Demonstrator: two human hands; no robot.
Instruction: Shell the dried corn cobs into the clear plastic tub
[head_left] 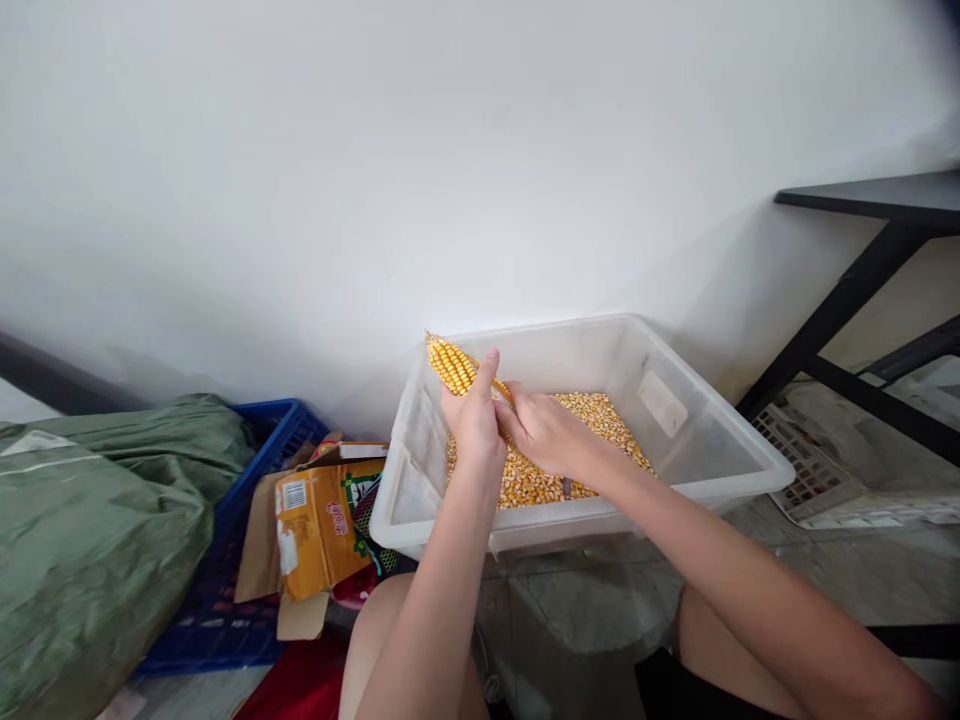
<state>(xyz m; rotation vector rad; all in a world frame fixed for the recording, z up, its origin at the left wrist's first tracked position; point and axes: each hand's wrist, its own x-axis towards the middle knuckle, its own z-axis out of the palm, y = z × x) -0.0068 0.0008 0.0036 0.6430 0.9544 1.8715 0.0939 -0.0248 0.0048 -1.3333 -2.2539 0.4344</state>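
— Where's the ear of corn (452, 367)?
— In the left hand (474, 420), whose fingers are wrapped around it, thumb raised; the pointed tip sticks out beyond them.
— And the right hand (546, 434)?
— Partly curled against the ear's near end, touching the left; whether it grips, I can't tell.
— Below them?
— Loose corn kernels (529, 490) in a translucent plastic bin (581, 348).

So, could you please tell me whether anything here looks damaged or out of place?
A small dark piece lies among the loose kernels in the plastic tub, near the right hand; it looks odd against the yellow, though I can't identify it. The orange carton beside the tub sits splayed open. No spilled kernels show.
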